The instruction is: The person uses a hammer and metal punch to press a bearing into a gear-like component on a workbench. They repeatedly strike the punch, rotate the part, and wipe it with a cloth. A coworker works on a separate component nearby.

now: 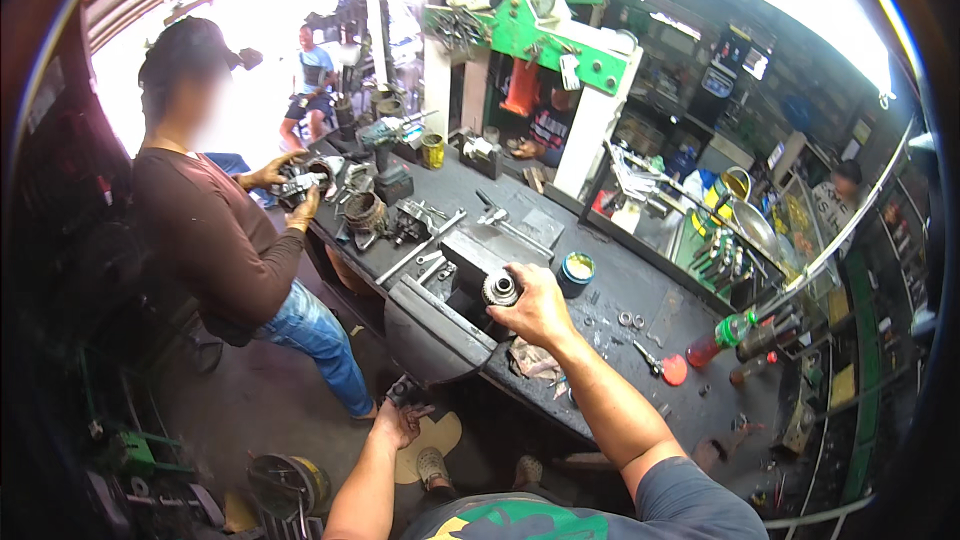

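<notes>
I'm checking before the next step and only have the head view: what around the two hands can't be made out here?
- Head view: the lower side of the round metal part is covered by the right hand.
- Head view: the dark thing at the left hand is too small and shadowed to identify; grip unclear.
- Head view: the vise jaws sit in shadow behind the part.

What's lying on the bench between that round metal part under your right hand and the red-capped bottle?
In the head view, between the round metal part and the bottle: dark bench top with small metal rings and red-handled pliers.
</notes>
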`<state>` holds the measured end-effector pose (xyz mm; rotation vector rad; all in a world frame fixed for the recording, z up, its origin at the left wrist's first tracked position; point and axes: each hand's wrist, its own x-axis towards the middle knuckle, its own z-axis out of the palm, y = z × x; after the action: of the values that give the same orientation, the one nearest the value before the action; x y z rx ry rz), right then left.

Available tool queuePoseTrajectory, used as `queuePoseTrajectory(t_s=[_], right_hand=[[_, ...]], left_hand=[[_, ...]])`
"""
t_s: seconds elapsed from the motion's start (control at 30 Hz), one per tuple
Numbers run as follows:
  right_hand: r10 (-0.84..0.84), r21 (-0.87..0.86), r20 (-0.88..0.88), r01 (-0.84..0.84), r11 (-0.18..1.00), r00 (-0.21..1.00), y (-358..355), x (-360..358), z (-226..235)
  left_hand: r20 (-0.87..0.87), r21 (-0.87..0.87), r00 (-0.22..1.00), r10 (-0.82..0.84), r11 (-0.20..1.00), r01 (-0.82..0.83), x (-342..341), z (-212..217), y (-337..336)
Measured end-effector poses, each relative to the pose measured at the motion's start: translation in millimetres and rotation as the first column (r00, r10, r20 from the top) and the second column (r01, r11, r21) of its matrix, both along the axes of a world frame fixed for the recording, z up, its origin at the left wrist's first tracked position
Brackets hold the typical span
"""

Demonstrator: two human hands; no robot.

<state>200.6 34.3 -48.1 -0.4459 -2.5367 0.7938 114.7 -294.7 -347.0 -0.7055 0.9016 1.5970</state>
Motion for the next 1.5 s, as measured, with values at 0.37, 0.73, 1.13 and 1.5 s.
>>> queuePoseTrajectory(t_s=[0.37, 0.73, 1.13, 1.5], right_hand=[[-0.053, -0.118, 0.076, 0.062, 0.991, 0.996, 4.8, -6.3, -8.3], [-0.019, -0.1, 0.12, 0.031, 0.995, 0.993, 11.1, -7.5, -4.3], [0.054, -0.091, 0.13, -0.043, 0.995, 0.99, 16.1, -11.7, -2.7], [0.048, -0.093, 0.151, -0.034, 0.995, 0.987, 18.6, -10.4, -0.2]], left_hand=[[-0.505, 0.213, 0.796, 0.333, 0.942, -0.259, -114.9, 48.6, -34.1], [-0.945, -0.208, 0.009, -0.328, 0.619, 0.758, 26.5, 150.1, -22.0], [-0.977, -0.022, -0.182, 0.111, 0.795, 0.606, -30.0, 246.8, -29.9], [-0.95, 0.195, 0.29, 0.115, 0.944, 0.265, -93.6, 153.4, -49.5]])
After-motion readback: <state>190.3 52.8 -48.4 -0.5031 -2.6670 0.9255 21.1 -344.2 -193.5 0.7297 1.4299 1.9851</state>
